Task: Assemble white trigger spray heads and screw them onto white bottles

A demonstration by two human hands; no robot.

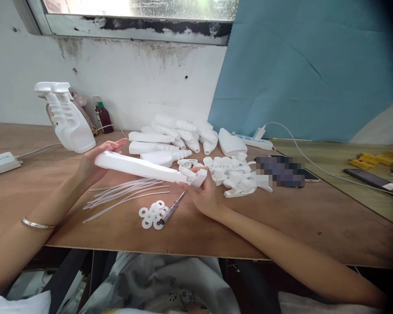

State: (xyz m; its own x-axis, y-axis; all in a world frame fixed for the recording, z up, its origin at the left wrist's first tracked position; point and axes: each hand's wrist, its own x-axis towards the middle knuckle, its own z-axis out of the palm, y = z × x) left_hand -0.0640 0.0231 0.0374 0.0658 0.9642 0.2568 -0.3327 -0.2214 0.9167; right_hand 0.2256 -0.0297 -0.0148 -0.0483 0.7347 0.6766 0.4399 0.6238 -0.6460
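A white plastic bottle lies sideways in the air above the table, its neck pointing right. My left hand holds its base end, the palm against it and the fingers reaching past it. At the neck, my right hand is closed around a white trigger spray head. The head meets the neck; how far it is screwed on I cannot tell. Below lie thin white tubes, several white ring washers and a screwdriver with a clear handle, its end resting on the washers.
Loose white bottles are heaped near the wall, with a pile of spray heads to their right. Assembled spray bottles stand at the back left beside a dark bottle. Power strips, a white cable and a phone lie around.
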